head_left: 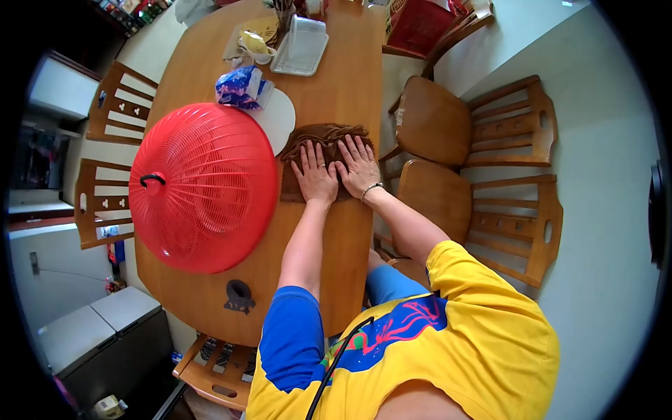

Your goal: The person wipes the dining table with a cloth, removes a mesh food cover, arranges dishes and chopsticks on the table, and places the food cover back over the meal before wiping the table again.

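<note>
A brown cloth lies on the wooden table near its right edge, bunched into folds along the far side and flatter toward me. My left hand rests palm down on its left part, fingers spread. Beside it, my right hand presses flat on the right part, fingers also apart, with a bracelet at the wrist. The two thumbs nearly meet over the middle of the cloth. Neither hand grips anything. Part of the cloth is hidden under the palms.
A large red mesh food cover stands left of the cloth on the table. Beyond are a white round mat, a blue tissue pack and a clear plastic tray. A dark object lies nearer me. Wooden chairs flank the table.
</note>
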`<state>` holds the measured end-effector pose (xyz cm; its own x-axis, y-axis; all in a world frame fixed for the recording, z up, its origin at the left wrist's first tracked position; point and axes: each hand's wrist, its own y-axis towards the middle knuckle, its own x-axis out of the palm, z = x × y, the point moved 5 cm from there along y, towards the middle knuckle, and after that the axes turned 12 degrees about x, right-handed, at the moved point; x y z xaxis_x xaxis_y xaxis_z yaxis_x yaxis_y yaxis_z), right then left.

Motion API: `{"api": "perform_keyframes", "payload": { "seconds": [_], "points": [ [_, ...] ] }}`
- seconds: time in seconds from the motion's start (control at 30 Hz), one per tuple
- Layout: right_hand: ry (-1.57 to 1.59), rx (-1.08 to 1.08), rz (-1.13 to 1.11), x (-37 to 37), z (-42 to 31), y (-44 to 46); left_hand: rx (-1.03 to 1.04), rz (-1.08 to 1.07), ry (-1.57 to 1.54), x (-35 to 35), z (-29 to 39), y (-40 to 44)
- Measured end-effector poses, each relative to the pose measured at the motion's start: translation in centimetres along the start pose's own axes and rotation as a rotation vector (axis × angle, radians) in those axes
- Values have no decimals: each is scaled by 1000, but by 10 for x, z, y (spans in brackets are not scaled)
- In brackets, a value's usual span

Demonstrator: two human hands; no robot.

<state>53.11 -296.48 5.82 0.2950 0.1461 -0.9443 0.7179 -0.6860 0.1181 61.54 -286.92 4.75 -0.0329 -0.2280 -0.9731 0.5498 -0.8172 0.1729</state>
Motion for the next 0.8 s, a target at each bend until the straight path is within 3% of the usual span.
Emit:
{"api": "perform_keyframes", "payload": {
  "seconds": [0.3, 0.8],
  "points": [
    [10, -61, 16, 2, 18, 57, 58, -9, -47, 17, 1, 47],
    [42, -163, -21, -2, 65, 217, 14, -113, 58, 40, 21, 202]
  ]
}}
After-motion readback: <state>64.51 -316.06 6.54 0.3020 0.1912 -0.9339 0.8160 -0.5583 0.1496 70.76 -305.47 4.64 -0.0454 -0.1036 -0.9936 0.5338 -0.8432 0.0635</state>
